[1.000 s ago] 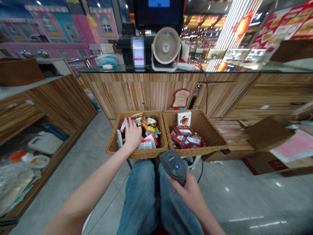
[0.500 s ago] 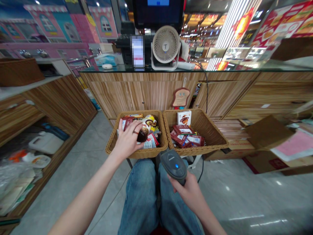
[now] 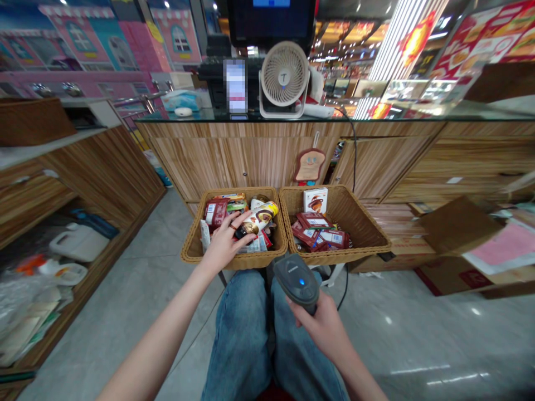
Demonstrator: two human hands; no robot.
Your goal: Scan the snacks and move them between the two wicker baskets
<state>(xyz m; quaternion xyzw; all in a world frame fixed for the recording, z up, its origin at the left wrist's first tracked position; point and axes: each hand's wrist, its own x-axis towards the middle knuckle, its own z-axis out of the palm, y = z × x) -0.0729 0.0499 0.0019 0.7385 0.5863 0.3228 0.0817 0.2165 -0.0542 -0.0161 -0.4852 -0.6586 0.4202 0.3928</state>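
Note:
My left hand [image 3: 223, 240] is over the left wicker basket [image 3: 192, 245], its fingers closed round the dark end of a yellow and white bottle [image 3: 259, 217]. The bottle lies tilted, its yellow end to the upper right. Under and beside it are mixed packs, among them a dark red packet [image 3: 216, 211]. My right hand [image 3: 320, 317] grips a dark grey handheld scanner [image 3: 296, 280] with a blue light, just in front of the baskets. In the right basket [image 3: 371, 234] are several dark red packets [image 3: 315, 220] and a white box [image 3: 315, 200].
Behind the baskets stands a wooden counter [image 3: 200, 161] with a white fan [image 3: 285, 75], a phone and a dark monitor [image 3: 271, 22]. A cable runs down by the right basket. Open cardboard boxes [image 3: 443, 234] are at the right, shelves with bottles at the left.
The bottle in my left hand has been raised and turned, and now shows its full side. My left hand has shifted slightly right and its fingers sit differently. My right hand holds still with the scanner.

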